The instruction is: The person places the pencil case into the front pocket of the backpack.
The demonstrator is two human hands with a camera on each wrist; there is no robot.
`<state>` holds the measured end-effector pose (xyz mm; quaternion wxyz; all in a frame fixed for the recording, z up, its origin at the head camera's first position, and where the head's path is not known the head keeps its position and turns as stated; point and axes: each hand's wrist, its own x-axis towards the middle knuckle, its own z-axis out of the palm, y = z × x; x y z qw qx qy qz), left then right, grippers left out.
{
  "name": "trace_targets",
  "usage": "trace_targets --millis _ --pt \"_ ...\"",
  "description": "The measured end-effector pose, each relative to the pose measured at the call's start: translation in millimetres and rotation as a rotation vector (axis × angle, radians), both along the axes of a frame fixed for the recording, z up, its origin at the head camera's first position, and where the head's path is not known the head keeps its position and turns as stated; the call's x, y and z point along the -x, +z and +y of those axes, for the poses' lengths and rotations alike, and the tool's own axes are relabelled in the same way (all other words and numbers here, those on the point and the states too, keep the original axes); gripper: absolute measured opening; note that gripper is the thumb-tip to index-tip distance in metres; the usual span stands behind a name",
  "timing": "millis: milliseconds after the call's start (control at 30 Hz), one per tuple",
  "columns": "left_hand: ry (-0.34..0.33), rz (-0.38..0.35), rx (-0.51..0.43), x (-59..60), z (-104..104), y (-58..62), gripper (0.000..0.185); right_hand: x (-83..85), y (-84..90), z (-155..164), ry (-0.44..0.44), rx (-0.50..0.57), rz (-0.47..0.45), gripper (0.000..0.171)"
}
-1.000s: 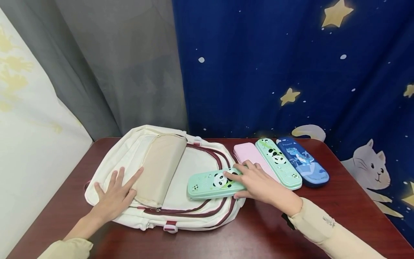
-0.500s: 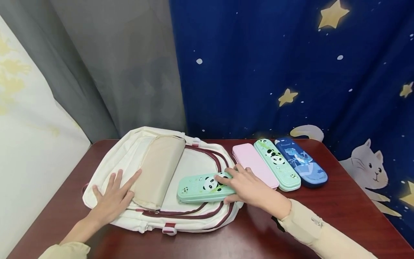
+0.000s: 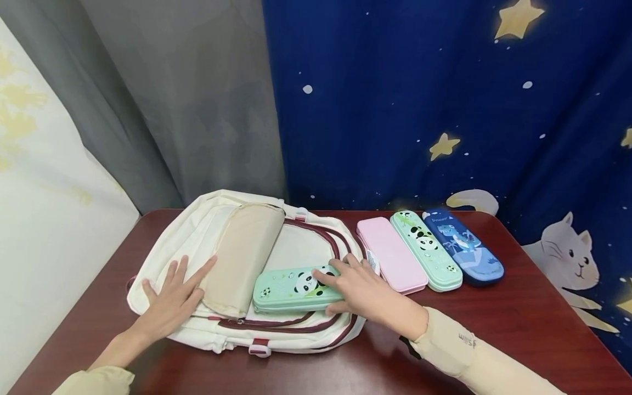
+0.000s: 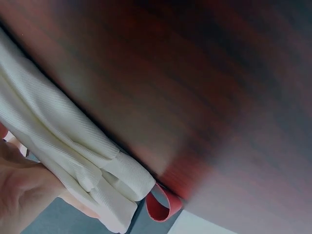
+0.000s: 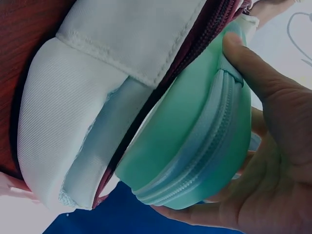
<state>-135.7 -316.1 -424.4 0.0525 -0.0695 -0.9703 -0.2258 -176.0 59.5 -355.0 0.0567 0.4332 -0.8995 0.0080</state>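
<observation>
A white backpack (image 3: 306, 244) with dark red zips lies on the table, its front pocket's beige flap (image 3: 242, 255) folded back to the left. On that flap's left side my left hand (image 3: 173, 302) rests on the bag with its fingers spread. My right hand (image 3: 362, 288) grips the right end of a mint green panda pencil case (image 3: 291, 288), thumb on the near side and fingers over it. The case's left end reaches the flap's edge; whether it enters the pocket is hard to tell. In the right wrist view the zipped green case (image 5: 195, 141) sits between thumb and fingers.
To the right lie a pink pencil case (image 3: 392, 255), another mint panda pencil case (image 3: 427, 249) and a dark blue dinosaur pencil case (image 3: 464, 247), side by side. The dark red table (image 3: 474, 318) has curtains behind it.
My right hand has carried the mint panda pencil case leftward across the backpack, up to the beige flap. My left hand has stayed in place on the bag.
</observation>
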Motion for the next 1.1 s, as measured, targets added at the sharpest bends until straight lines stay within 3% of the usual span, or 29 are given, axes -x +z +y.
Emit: trace_targets --millis 267,500,767,1100 --pt "-0.001 -0.024 -0.024 -1.9 0.2 0.4 0.054 -4.0 -5.7 -1.5 0.023 0.005 0.059 0.066" --pt "-0.002 -0.032 -0.032 0.9 0.1 1.3 0.05 -6.3 -12.1 -11.1 -0.034 -0.009 0.099 0.069" --pt "-0.027 -0.053 -0.044 4.1 0.4 7.1 0.047 -13.2 -20.6 -27.8 -0.086 0.065 0.142 0.069" --pt "-0.031 -0.046 -0.05 -0.8 -0.6 5.3 0.048 -10.4 -34.6 -43.7 -0.05 0.139 0.146 0.07"
